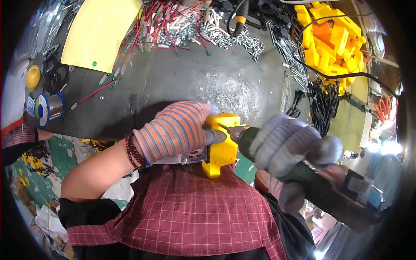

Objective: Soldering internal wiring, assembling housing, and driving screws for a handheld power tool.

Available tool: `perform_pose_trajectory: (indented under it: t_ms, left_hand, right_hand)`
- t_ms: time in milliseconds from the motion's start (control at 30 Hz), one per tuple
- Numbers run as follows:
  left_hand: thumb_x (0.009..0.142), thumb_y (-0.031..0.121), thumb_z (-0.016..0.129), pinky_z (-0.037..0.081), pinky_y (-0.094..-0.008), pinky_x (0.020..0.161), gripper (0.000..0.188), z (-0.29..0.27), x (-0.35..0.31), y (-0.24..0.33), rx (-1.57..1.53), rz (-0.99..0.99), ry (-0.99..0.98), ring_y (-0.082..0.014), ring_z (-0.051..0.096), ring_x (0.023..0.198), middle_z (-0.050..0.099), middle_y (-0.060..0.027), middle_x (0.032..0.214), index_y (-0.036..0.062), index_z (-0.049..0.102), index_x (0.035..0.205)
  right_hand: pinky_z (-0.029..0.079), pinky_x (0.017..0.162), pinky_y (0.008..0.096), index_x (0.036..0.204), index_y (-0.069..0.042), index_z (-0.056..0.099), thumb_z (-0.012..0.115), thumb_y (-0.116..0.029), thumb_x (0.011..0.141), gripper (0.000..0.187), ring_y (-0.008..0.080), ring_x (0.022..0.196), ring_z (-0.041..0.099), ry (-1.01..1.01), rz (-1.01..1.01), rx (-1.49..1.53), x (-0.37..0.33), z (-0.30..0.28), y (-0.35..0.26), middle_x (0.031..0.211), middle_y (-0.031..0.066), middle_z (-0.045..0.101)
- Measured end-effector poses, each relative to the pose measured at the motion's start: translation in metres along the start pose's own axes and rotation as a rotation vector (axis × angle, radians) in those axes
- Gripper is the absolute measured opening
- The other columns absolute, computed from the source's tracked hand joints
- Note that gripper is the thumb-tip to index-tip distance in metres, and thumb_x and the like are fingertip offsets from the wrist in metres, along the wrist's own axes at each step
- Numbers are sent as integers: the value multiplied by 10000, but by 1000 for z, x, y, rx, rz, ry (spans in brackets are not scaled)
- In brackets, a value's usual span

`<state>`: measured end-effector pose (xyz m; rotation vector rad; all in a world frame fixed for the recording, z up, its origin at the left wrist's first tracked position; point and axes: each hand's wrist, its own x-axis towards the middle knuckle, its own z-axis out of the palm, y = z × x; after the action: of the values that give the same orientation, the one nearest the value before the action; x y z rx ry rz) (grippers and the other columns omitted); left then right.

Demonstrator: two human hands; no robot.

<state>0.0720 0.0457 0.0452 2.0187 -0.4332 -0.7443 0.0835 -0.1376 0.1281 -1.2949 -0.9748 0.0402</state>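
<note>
My left hand (pixel 175 130), in a striped orange and grey glove, grips a yellow plastic housing (pixel 223 149) at the near edge of the table. A metal bracket with slots (pixel 193 156) shows beside the housing, under that hand. My right hand (pixel 286 143), in a grey glove, is wrapped round a dark power screwdriver (pixel 310 184). The driver lies tilted, its tip (pixel 234 131) pointing left against the housing's right side. Whether a screw sits at the tip is too small to tell.
Screws and nuts (pixel 184 34) lie heaped at the back with red wires (pixel 147 26). More yellow housings (pixel 333 43) are piled at the far right, by black cables (pixel 323 106). A solder spool (pixel 50 108) and yellow sheet (pixel 97 34) are at left. Another person's sleeve (pixel 19 136) shows far left.
</note>
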Motion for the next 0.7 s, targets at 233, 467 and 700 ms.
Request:
perform_pose_trajectory:
  t_ms: [233,467,700]
  left_hand:
    - [817,379,695,516,-444,788,565,-1,-10,15,65,-93,11,-395,635,907,647,-259,968,-30,564,1186]
    - [871,446,608,508,-434,836,491,-8,-17,33,128,-155,-2,-356,651,927,665,-212,945,-24,602,1012]
    - [852,432,643,513,-437,786,462,-2,-11,20,120,-91,1,-375,649,877,665,-211,880,-5,604,994]
  right_hand:
    - [522,596,389,906,-36,512,846,-131,714,396,260,590,615,121,46,144,-3,16,11,669,114,614]
    - [354,361,299,938,-65,485,771,-238,824,352,137,351,379,403,140,59,-2,31,12,490,-6,403]
    - [425,479,338,1018,-44,508,794,-295,794,442,176,490,484,165,232,101,-28,13,33,563,40,469]
